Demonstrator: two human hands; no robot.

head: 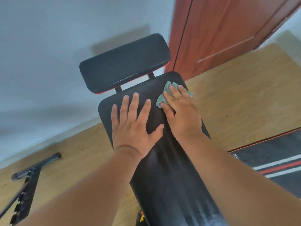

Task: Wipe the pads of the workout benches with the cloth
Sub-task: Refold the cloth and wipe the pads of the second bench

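A black workout bench runs away from me down the middle of the view. Its long back pad [169, 173] lies under both my hands. A separate black seat pad [123, 62] with a red edge sits beyond it, joined by two black posts. My left hand [133, 124] rests flat on the long pad with fingers spread and holds nothing. My right hand [182, 111] presses a crumpled teal cloth [164, 95] onto the far right corner of the long pad. Most of the cloth is hidden under my fingers.
A black metal frame piece with a round bar [32, 170] lies on the wooden floor at the lower left. A dark mat with red and white stripes [276, 160] lies at the right. A red-brown door [219, 30] and a pale wall stand behind the bench.
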